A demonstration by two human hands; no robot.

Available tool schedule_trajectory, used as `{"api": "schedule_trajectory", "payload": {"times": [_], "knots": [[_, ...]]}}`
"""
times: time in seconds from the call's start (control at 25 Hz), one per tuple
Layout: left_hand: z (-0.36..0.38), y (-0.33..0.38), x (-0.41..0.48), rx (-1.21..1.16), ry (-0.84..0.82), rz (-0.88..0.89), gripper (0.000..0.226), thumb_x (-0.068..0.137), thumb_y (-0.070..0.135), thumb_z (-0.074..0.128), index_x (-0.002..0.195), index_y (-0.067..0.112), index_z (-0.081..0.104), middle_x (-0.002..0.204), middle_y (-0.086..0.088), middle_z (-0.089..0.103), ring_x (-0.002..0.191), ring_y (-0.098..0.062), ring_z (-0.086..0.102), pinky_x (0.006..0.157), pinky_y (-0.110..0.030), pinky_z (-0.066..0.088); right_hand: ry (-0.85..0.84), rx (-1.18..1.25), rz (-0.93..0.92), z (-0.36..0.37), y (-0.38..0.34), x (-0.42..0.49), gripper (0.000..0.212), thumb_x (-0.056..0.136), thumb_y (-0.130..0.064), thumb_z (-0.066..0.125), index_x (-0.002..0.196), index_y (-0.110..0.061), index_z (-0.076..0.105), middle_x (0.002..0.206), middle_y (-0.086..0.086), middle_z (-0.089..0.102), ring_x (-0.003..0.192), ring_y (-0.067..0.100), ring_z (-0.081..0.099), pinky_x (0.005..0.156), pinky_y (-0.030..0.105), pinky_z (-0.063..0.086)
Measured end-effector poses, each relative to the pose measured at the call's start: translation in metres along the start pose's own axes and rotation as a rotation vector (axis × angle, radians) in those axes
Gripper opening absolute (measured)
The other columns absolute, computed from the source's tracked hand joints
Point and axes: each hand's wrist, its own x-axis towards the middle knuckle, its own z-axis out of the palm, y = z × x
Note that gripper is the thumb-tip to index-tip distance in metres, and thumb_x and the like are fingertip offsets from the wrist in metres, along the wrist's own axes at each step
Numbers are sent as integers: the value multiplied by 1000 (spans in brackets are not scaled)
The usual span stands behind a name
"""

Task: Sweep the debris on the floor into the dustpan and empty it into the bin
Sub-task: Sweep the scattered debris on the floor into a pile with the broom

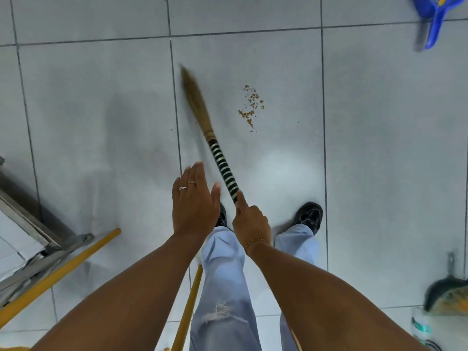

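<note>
Your right hand (250,219) closes its grip around the striped broom (215,145), bristles left of the debris (252,106) to push it toward the far-right blue dustpan (434,24), while your left hand (193,198) hovers flat and empty.

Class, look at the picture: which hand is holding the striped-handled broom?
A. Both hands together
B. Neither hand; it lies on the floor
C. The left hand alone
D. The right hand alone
D: the right hand is closed round the end of the broom, while the left hand hovers open beside it without touching it.
</note>
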Motion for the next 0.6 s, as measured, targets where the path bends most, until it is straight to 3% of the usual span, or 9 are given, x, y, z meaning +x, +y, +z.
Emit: {"api": "schedule_trajectory", "payload": {"times": [0.16,0.32,0.44,0.6], "knots": [[8,21,3,3,-32,55,52,95,30,45,137,2,35,140,-20,46,133,-34,40,112,-47,32,-120,-125,-63,5,3,11,47,99,-26,38,145,-27,29,110,13,63,95,30,64,81,37,51],[17,34,-4,69,-86,117,52,95,30,46,137,2,35,140,-21,47,133,-35,39,112,-48,30,-111,30,111,-13,12,26,38,98,-24,33,135,-21,43,121,13,61,111,33,58,89,39,47],[19,45,-7,89,-112,126,52,95,30,44,138,2,34,141,-20,46,135,-34,37,113,-47,28,-75,79,179,-32,32,36,40,98,-25,31,137,-21,43,124,13,59,114,33,56,93,40,46],[22,65,-9,119,-93,144,53,95,32,42,136,0,36,137,-23,49,132,-36,41,111,-48,30,-33,3,74,-59,65,35,48,98,-22,29,145,-27,31,118,16,60,106,36,58,83,39,47]]}}
